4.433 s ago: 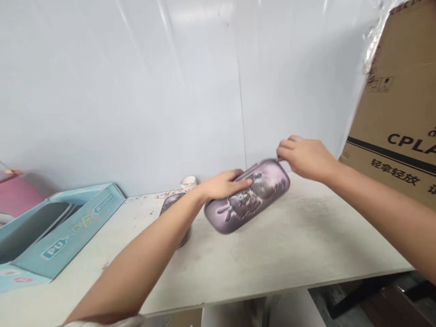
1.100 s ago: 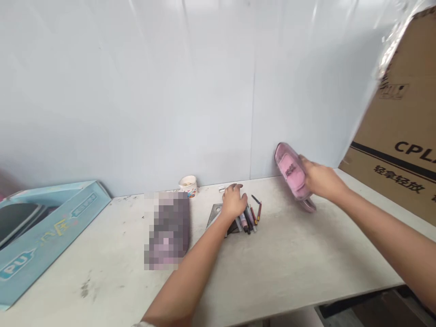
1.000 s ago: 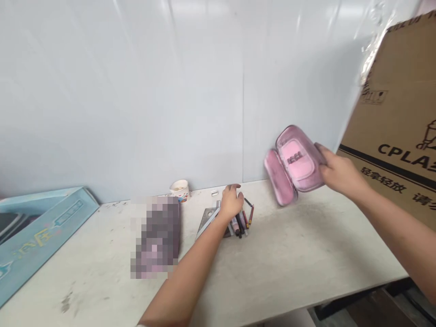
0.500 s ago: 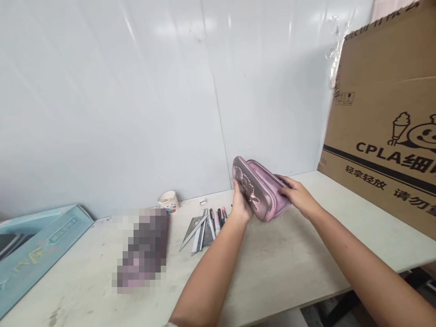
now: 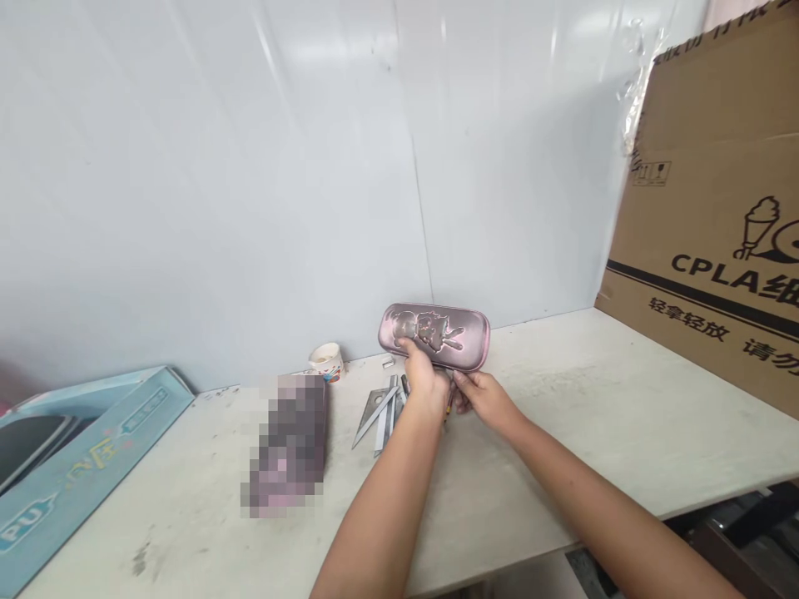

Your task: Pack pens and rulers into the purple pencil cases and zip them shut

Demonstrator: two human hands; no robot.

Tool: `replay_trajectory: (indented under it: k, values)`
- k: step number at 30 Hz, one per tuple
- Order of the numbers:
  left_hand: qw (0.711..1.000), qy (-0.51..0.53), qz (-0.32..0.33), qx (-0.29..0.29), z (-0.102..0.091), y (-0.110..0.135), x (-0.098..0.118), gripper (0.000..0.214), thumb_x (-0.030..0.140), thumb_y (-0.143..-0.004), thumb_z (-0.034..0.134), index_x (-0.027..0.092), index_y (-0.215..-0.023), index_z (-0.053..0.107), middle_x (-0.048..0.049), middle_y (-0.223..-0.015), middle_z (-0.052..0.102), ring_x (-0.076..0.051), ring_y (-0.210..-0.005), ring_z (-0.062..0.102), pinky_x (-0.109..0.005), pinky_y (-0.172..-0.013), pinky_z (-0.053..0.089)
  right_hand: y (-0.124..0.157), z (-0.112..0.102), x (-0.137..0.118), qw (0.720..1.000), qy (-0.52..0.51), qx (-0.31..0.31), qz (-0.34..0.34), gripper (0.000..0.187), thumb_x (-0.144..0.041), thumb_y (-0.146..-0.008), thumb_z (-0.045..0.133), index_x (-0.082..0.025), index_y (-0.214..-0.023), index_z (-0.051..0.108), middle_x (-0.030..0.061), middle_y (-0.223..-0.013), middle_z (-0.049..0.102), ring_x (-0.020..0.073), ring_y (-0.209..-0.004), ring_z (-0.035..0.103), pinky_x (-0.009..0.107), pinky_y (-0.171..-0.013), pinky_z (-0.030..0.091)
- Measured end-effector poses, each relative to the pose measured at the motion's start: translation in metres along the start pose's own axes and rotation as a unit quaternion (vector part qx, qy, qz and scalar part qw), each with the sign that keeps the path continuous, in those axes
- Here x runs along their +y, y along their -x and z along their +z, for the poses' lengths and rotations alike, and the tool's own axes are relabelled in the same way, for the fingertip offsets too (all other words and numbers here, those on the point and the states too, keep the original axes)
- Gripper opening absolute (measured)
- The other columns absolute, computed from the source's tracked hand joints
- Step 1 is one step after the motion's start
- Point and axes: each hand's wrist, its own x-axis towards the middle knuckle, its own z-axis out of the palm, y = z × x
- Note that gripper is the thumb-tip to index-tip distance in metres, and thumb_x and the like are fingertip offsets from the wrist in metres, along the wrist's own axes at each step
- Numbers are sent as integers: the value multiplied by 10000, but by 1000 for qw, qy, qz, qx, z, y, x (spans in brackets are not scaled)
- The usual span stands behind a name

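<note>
My left hand (image 5: pixel 426 374) grips a pinkish-purple hard pencil case (image 5: pixel 469 333) with an embossed figure on its lid, thumb lying over the front. The case is tilted with its lid towards me, above the table. At its lower edge, my right hand (image 5: pixel 483 399) is closed, thumb and fingers pinched against the rim; whether they hold a zipper pull is hidden. Beneath and left of the hands lie set squares and rulers (image 5: pixel 382 412), partly covered by my left arm. A slim thing with a yellow part (image 5: pixel 449 408) shows between the hands.
A blurred-out purple case (image 5: pixel 290 445) lies left of the rulers. Behind it stands a paper cup (image 5: pixel 327 362), with a small white eraser-like block (image 5: pixel 388 362) beside it. A light-blue box (image 5: pixel 93 466) is at the left, a big cardboard box (image 5: pixel 705 208) at the right.
The pencil case, gaping before, now looks closed and has turned more level, lid facing me. My right hand has moved from its right side to the lower edge. The view has shifted slightly.
</note>
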Motion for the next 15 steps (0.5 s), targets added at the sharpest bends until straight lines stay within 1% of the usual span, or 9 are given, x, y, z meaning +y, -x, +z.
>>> replay_trajectory:
  k: [2,3,5,6,8,9,11,13,15]
  values:
    - [998,35,31,50,-11,-3,9,717,666,-823,76,185,-1196,455,-71,-1204,564,-167,-1060,559,-259,-788,495,0,12,-2,986,162,7,-42,470,-536,-868,287,-175,-715,547,31,-600,611,144,-553,584,270,-577,458]
    - [995,35,54,82,-17,-5,14,678,635,-843,90,183,-1174,470,-71,-1196,569,-162,-1058,562,-257,-798,490,2,17,-4,963,262,15,-65,461,-484,-890,264,-176,-736,569,53,-644,642,157,-601,607,270,-601,448]
    - [985,-15,109,134,-32,-8,24,623,575,-873,97,167,-1151,476,-89,-1195,568,-162,-1070,559,-262,-836,472,7,23,-8,888,446,33,-105,408,-392,-904,274,-174,-813,606,93,-740,681,188,-691,634,276,-634,422]
    - [976,-43,137,162,-40,-10,29,593,552,-882,115,160,-1151,468,-100,-1207,557,-165,-1094,545,-265,-869,454,10,23,-9,850,513,39,-117,387,-359,-904,280,-170,-850,614,111,-773,687,203,-720,640,278,-632,407]
    - [954,-107,194,203,-55,-11,35,511,516,-891,193,161,-1158,446,-116,-1239,530,-176,-1156,500,-273,-940,399,14,17,-13,796,592,39,-120,367,-314,-903,281,-166,-893,617,129,-797,690,218,-738,646,274,-602,381]
    - [943,-147,219,204,-61,-10,37,472,501,-890,236,170,-1160,438,-118,-1246,524,-183,-1180,479,-277,-966,373,14,10,-16,779,615,38,-112,356,-300,-902,285,-172,-900,616,127,-794,691,218,-737,648,268,-585,368]
    - [915,-249,266,177,-66,-8,37,429,471,-891,276,179,-1167,425,-125,-1221,541,-206,-1182,477,-302,-979,356,14,-9,-21,752,652,43,-81,319,-292,-894,309,-196,-918,613,108,-802,696,209,-714,648,258,-561,345]
    - [880,-346,296,133,-60,-4,32,445,456,-898,253,158,-1195,397,-153,-1173,568,-242,-1139,515,-344,-946,381,13,-32,-28,731,679,48,-59,291,-289,-887,328,-220,-930,607,86,-812,699,195,-705,643,247,-554,328]
    - [859,-404,305,78,-44,2,25,475,449,-901,233,132,-1230,363,-177,-1146,580,-272,-1105,539,-373,-911,401,11,-58,-37,725,685,58,-48,290,-293,-885,324,-249,-928,607,55,-839,702,181,-702,633,241,-545,310]
